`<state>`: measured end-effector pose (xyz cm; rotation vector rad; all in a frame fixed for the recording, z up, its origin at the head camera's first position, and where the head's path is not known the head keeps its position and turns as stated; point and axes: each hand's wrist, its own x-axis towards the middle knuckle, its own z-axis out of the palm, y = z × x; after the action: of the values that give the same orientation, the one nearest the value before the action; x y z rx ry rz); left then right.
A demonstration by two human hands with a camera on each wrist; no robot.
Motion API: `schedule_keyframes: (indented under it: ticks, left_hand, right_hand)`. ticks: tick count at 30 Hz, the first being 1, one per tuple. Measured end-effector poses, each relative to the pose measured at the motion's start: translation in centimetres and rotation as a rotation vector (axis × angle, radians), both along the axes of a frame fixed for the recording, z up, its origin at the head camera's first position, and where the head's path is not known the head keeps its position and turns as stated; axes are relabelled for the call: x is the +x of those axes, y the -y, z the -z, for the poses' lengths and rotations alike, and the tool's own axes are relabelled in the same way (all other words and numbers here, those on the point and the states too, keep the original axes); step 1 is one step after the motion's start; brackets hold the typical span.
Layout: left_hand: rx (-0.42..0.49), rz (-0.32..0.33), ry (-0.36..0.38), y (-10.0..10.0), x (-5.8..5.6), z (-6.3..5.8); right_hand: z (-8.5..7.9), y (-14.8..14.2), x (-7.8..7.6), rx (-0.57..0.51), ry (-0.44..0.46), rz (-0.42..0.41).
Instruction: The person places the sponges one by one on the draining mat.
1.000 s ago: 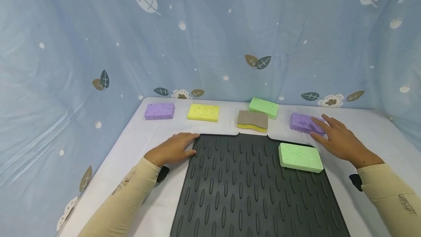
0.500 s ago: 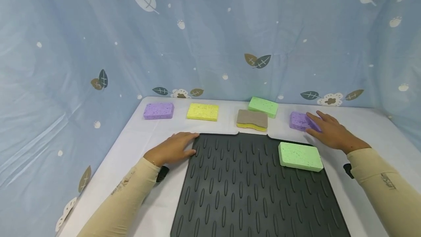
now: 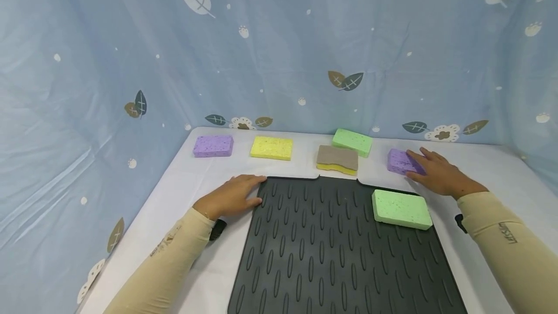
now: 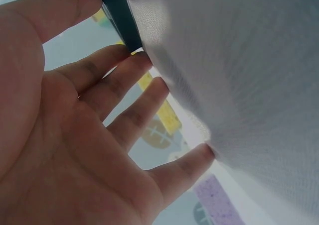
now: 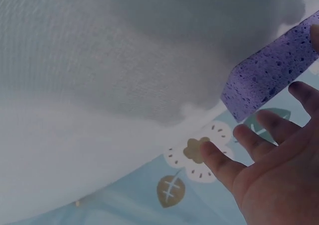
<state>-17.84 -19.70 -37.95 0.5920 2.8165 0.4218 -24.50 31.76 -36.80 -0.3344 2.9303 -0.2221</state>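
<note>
A dark ribbed mat [image 3: 327,256] lies on the white table, with my left hand [image 3: 231,196] at its far left corner. In the left wrist view the thumb is at the mat's dark edge [image 4: 119,21], and the other fingers [image 4: 134,115] extend, spread, to the white cloth. My right hand [image 3: 442,176] reaches over the right part of a purple sponge [image 3: 396,161]. Its thumb overlaps the sponge in the right wrist view, while the fingers [image 5: 254,143] are spread and mostly straight beside it. A light green sponge [image 3: 401,209] rests on the mat's right side.
Along the back of the table [image 3: 209,173] lie another purple sponge [image 3: 213,146], a yellow sponge [image 3: 271,148], a grey-topped yellow sponge [image 3: 337,159] and a second green sponge [image 3: 353,140]. A blue patterned curtain [image 3: 283,52] hangs behind and at the left.
My right hand has moved left, farther over the purple sponge, then stayed there over the last half second. My left hand remains at the mat's corner. The sponges keep their places.
</note>
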Motion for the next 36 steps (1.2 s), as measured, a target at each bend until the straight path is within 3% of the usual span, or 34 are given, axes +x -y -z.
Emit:
schedule_keyframes:
  ticks: [8, 22, 36]
  left_hand:
    - [0.002, 0.003, -0.003, 0.0, 0.0, -0.1]
    - [0.001, 0.000, -0.004, -0.2, 0.2, -0.3]
    - [-0.002, 0.007, -0.007, -0.1, 0.2, -0.3]
  right_hand:
    - [0.5, -0.3, -0.2, -0.022, 0.027, 0.023]
    - [0.9, -0.8, -0.5, -0.032, -0.024, -0.015]
    - [-0.7, -0.8, 1.9, -0.051, -0.150, -0.047]
